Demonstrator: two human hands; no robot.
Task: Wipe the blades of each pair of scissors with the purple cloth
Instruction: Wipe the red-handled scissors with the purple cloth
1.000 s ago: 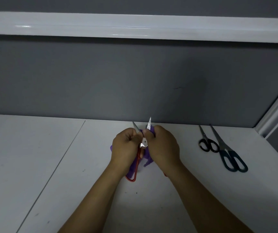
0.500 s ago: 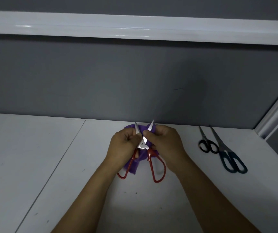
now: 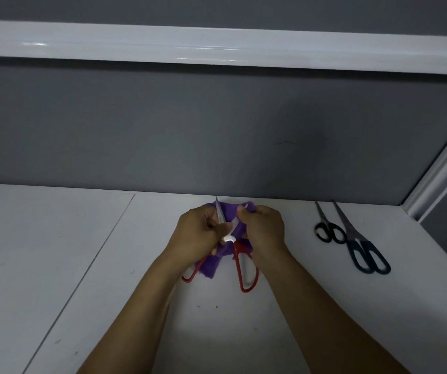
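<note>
Red-handled scissors (image 3: 245, 268) lie spread apart at the middle of the white desk, blades pointing away from me. My left hand (image 3: 199, 234) grips the left blade near the pivot. My right hand (image 3: 264, 228) pinches the purple cloth (image 3: 229, 211) around the right blade, whose tip just shows above my fingers. More of the cloth hangs below the pivot between the two red handle loops. Small black-handled scissors (image 3: 327, 229) and larger dark teal-handled scissors (image 3: 362, 247) lie side by side on the desk to the right.
The white desk (image 3: 55, 265) has a seam running diagonally on the left. A grey partition wall (image 3: 217, 130) rises right behind the hands, with a white rail (image 3: 217, 48) across its top and a white corner post (image 3: 443, 171) at right.
The scissors have swung wide apart, both red handle loops now showing. The cloth has shifted up behind the blades, and my right hand has slid toward the tip of the right blade.
</note>
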